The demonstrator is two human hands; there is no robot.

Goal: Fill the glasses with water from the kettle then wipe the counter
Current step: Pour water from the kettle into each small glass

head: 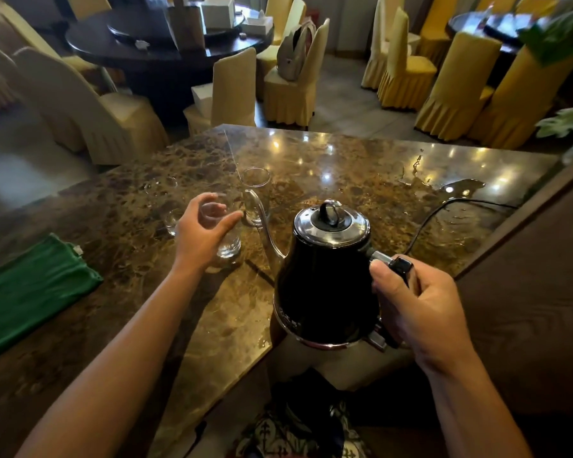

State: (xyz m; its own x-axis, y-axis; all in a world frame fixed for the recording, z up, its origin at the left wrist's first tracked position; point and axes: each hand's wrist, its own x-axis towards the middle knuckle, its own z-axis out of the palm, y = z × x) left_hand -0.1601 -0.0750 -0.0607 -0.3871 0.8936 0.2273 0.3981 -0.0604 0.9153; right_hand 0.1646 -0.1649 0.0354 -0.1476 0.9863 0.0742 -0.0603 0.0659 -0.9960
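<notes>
Right hand (420, 312) closed around black kettle (325, 279) handle, left hand (201, 233) half open, fingers curled beside nearest glass (225, 233), spout tip just past fingertips

The one camera sits on my head, looking forward and down over my forearms at the counter (311, 160) close below, with the dining room's chairs (235, 87) farther off.

Beyond the left hand (203, 233), three glasses (227, 226) stand close together, with the kettle (325, 279) spout reaching in from the right. Left of that hand the counter (311, 166) is bare up to a green cloth (30, 289). Beyond the right hand (420, 305), a black cord (444, 209) crosses a water puddle (444, 190).
</notes>
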